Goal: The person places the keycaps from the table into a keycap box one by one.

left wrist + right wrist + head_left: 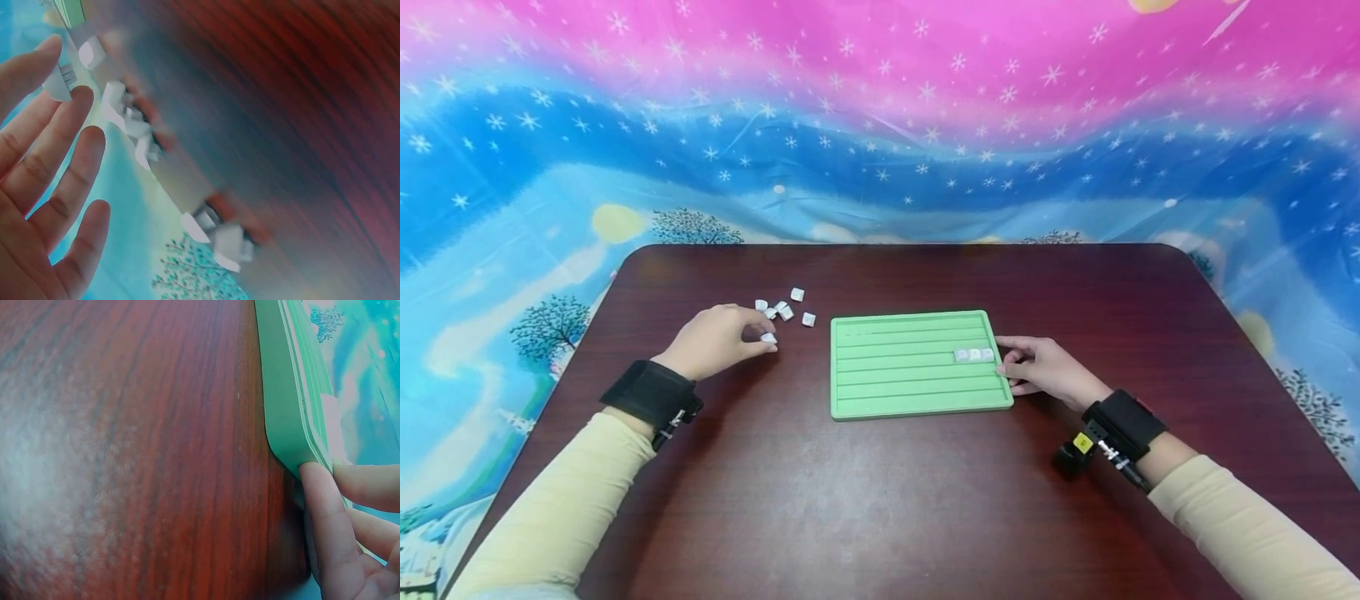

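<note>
Between thumb and fingertips, my left hand (pixel 717 337) pinches a white keycap (pixel 57 85), its stem showing in the left wrist view. Several loose white keycaps (pixel 784 311) lie on the table just beyond that hand. A green ridged tray (pixel 910 407) sits in the middle of the table. Three white keycaps (pixel 974 355) stand side by side in one of its grooves, near the right end. My right hand (pixel 1051 368) grips the tray's right edge, thumb at the rim; in the right wrist view its fingers (pixel 328 515) touch the tray's corner.
The dark wooden table (pixel 865 508) has its far edge against a patterned cloth backdrop (pixel 880 117). A black strap (pixel 651 393) is on the left wrist. The right wrist carries a black strap (pixel 1123 425) with a small camera device hanging at its side.
</note>
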